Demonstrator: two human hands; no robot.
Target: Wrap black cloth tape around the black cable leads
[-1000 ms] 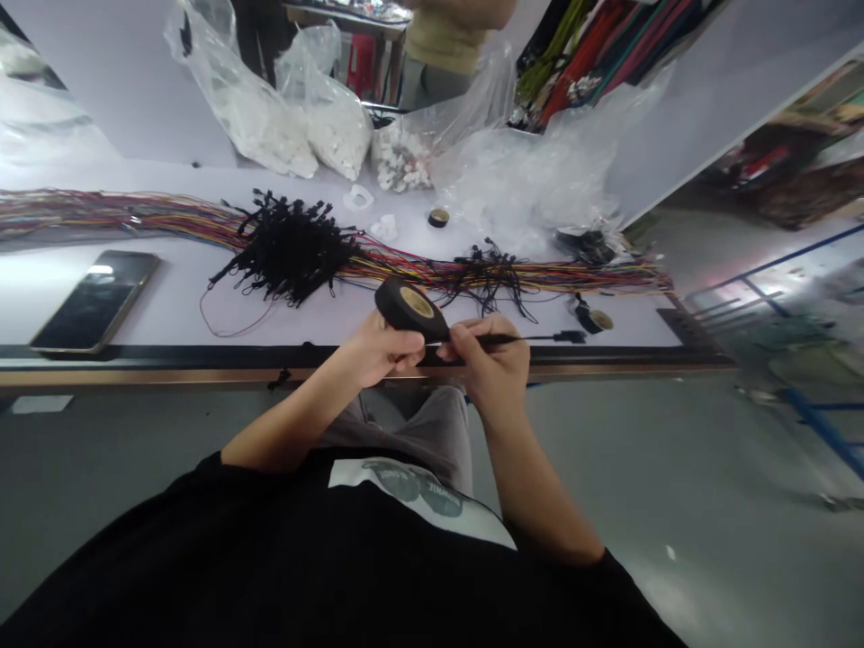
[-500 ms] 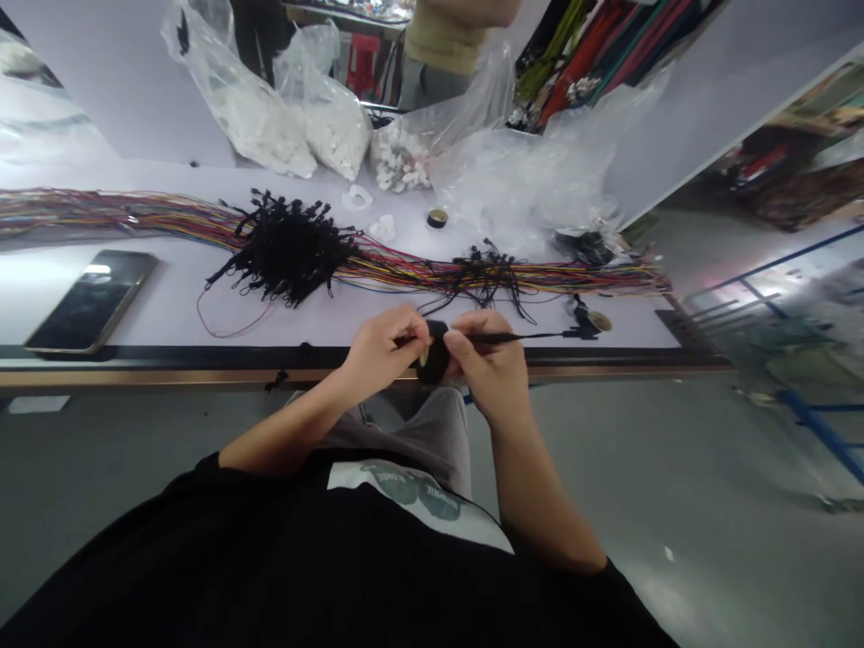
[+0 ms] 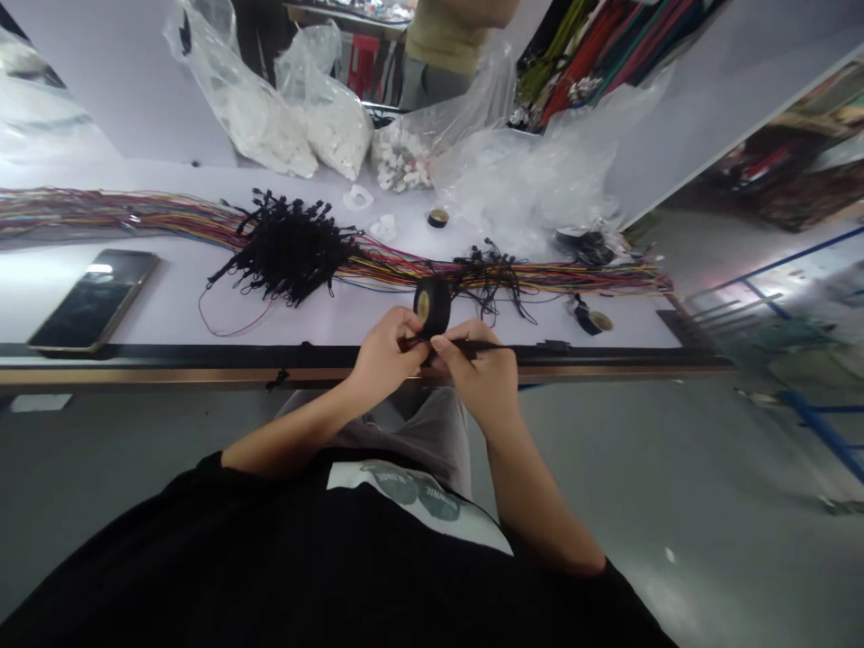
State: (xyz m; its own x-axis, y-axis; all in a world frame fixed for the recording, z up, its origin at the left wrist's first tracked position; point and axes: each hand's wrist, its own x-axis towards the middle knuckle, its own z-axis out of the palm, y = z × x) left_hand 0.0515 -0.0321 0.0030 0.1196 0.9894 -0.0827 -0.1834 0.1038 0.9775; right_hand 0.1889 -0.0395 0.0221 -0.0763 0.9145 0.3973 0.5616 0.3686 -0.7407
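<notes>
Up from below the cable to above it, the black tape roll (image 3: 440, 306) has swung round between my hands since the last frame, and the plug (image 3: 554, 345) has sunk to the table's dark edge. My left hand (image 3: 383, 355) is nearly closed, thumb and fingers pinching the cable (image 3: 476, 345) just left of the roll. My right hand (image 3: 487, 373) is closed too, thumb pressing on the cable just right of the roll, the plug sticking out beyond it. Gripping both sides probably keeps the cable straight and steady while the roll passes round it. I work over the front of the table (image 3: 175, 310), likely so the roll can turn clear of the wires (image 3: 398, 267) and the heap of black cables (image 3: 290, 252).

My fingers cover the spot where tape meets cable, so I can't tell how much is wrapped, or whether fingertips or only the tape hold the roll up. The plug blends into the dark edge, and the person (image 3: 445, 40) opposite is cut off by the frame's top.
</notes>
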